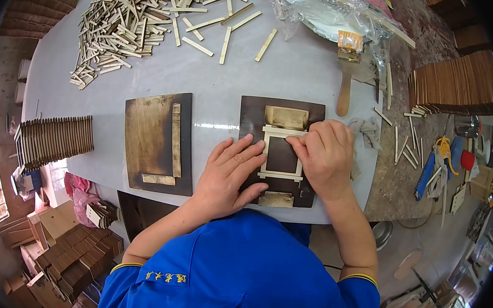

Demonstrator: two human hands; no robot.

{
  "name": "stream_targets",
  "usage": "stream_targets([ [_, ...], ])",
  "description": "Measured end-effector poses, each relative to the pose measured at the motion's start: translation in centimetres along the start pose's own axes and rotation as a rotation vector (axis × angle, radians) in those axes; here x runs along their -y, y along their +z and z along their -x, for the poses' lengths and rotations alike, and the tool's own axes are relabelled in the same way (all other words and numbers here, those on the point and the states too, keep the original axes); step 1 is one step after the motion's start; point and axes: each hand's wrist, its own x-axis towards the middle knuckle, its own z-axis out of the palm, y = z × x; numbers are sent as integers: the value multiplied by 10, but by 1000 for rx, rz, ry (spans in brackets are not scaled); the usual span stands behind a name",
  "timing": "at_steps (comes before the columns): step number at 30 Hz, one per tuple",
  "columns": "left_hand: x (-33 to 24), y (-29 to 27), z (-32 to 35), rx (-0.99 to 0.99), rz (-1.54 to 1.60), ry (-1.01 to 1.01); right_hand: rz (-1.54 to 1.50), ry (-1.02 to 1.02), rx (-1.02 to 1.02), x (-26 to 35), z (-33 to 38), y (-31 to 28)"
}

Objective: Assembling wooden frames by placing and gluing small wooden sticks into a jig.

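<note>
A small rectangular frame of pale wooden strips (280, 175) lies on a dark square board (253, 108) in front of me, its strips crossing at the corners. Wooden blocks are fixed above and below it: an upper block (285, 117) and a lower block (276, 200). My left hand (230, 173) rests flat along the frame's left side, fingers stretched out. At the upper right corner, my right hand (327, 157) has its fingers curled and its thumb against the frame, closed on it; the right strip is partly hidden under that hand.
Left of the board lies another board with wooden stops (148, 135). Loose wooden strips (134, 21) are heaped at the far left. A brush (345, 86) leans by a plastic-covered bowl (324, 22). Slatted stacks stand at left (55, 141) and right (458, 82).
</note>
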Motion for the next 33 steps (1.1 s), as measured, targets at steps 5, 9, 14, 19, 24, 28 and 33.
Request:
stream_targets([
  [5, -5, 0, -3, -3, -29, -22, -44, 3, 11, -4, 0, 0],
  [9, -7, -1, -4, -2, -12, -44, -56, 30, 27, -3, 0, 1],
  [14, -7, -5, -8, -6, 16, -46, -23, 34, 32, 1, -1, 1],
  [19, 2, -11, -17, -58, 23, -6, -6, 35, 35, 3, -1, 1],
  [24, 7, -17, -31, -108, 38, -59, -11, 38, 34, 2, -2, 0],
  [28, -4, -20, -42, -2, -68, -174, -25, 30, 29, 1, -1, 0],
  [33, -14, -13, -53, 66, -242, -250, -25, 8, -2, 1, 1, 5],
])
